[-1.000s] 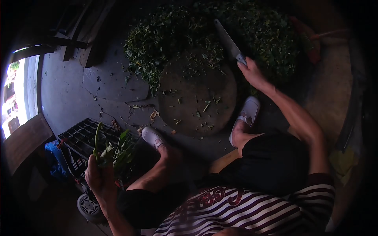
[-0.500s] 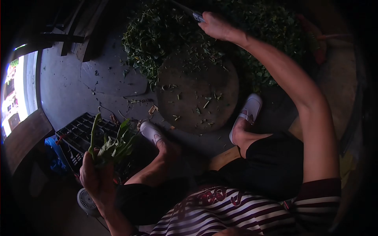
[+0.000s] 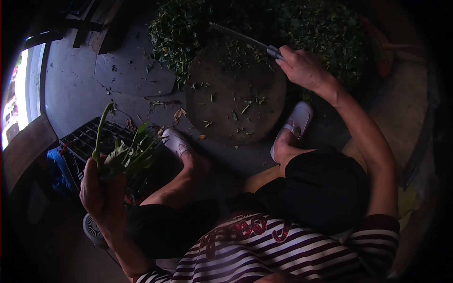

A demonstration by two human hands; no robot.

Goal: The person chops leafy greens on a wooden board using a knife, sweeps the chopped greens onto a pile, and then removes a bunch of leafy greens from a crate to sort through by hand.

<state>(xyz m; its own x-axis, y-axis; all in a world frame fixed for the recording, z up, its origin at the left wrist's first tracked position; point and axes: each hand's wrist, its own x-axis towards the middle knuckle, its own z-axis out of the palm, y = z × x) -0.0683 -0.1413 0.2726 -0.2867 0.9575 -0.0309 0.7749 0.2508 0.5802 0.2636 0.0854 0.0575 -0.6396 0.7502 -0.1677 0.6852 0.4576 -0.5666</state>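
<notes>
My left hand [image 3: 104, 193] is closed around a leafy green stalk [image 3: 100, 132], held up over the black plastic crate at my left. Its leaves [image 3: 130, 153] spread to the right of my fingers. My right hand [image 3: 304, 68] grips the handle of a long-bladed knife [image 3: 240, 37]. The blade points to the upper left, above the far part of a round chopping board [image 3: 236, 99]. Bits of cut stem and leaf lie scattered on the board.
Large heaps of chopped greens [image 3: 325, 42] lie behind and right of the board. The black crate [image 3: 89, 137] stands on the left, with a blue bag [image 3: 59, 170] and a small fan [image 3: 92, 226] near it. My shoes [image 3: 177, 141] flank the board on the concrete floor [image 3: 122, 70].
My right hand has come nearer and to the right with the knife, whose blade now shows over the board. My left hand and the stalk have shifted slightly left in view.
</notes>
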